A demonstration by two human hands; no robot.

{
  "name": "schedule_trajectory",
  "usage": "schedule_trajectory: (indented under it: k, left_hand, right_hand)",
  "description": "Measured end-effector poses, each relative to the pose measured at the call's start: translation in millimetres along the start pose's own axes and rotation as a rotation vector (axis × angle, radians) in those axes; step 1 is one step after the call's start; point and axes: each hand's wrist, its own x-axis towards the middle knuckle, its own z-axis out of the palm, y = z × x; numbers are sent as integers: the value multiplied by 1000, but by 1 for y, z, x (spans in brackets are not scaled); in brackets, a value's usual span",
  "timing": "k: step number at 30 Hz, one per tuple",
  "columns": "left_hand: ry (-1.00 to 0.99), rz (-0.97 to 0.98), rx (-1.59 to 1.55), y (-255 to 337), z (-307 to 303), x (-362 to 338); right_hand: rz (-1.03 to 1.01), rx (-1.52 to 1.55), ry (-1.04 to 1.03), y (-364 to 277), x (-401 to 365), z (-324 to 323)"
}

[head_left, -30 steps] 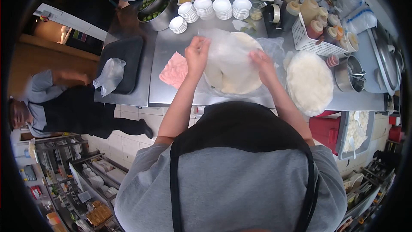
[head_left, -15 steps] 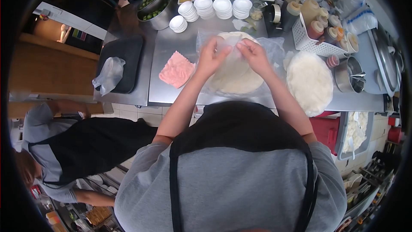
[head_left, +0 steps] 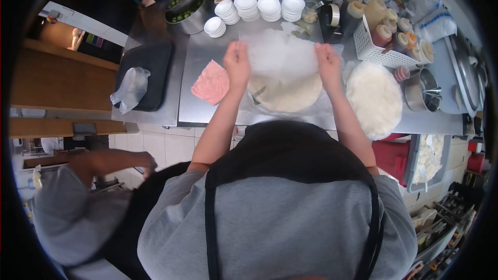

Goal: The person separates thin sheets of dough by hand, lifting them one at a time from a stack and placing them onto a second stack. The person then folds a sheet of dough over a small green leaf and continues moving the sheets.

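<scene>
Left hand [head_left: 238, 62]: fingers closed on the left edge of the sheet.
Right hand [head_left: 328, 62]: fingers closed on the right edge of the same sheet.
Sheet [head_left: 284, 54]: translucent; stretched between the two hands, above the far part of the dough; contact with the dough cannot be told.
Dough [head_left: 290, 93]: pale, flat and round; on the steel counter [head_left: 192, 54], in front of the person.
Cloth [head_left: 210, 83]: pink; on the counter, left of the dough.
White round [head_left: 374, 101]: right of the dough, near the right forearm.
Bowls [head_left: 248, 6]: white, stacked, beyond the sheet.
Basket [head_left: 381, 49]: white, holding bottles; far right of the dough.
Co-worker [head_left: 83, 218]: at left, arm bent.
</scene>
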Motion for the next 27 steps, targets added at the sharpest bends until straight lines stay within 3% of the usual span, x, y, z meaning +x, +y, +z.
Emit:
schedule_trajectory:
  k: [2,9,11,13,15,16,18,19,21,22,24,27]
  left_hand:
    - [58,-91,-83,-5,-13,7]
    - [157,-53,-2,-27,-55,27]
    - [237,-4,-55,-38,-67,35]
    - [209,-41,-28,-37,-77,35]
    - [3,-154,-12,-25,-70,28]
    - [3,-155,-12,-17,-62,23]
    - [-217,-367,-123,11,-37,11]
    - [-217,-367,-125,23,-27,8]
    - [-373,-512,-486,47,-14,7]
    - [-421,-512,-558,61,-14,10]
    - [-402,-533,-688,55,-15,18]
    - [-368,-610,-844,41,-17,21]
  right_hand:
    - [83,84,51,15,7,-10]
    - [139,271,124,23,19,-59]
    - [134,223,305,26,23,-80]
    - [170,292,281,41,28,-112]
    - [208,360,258,51,30,-132]
    - [265,357,201,55,31,-137]
    - [320,353,145,57,32,-147]
    - [296,334,100,54,32,-152]
    - [273,313,55,33,31,-156]
    - [265,381,132,14,31,-157]
    - [254,449,210,-11,37,-165]
    - [183,520,61,-28,45,-182]
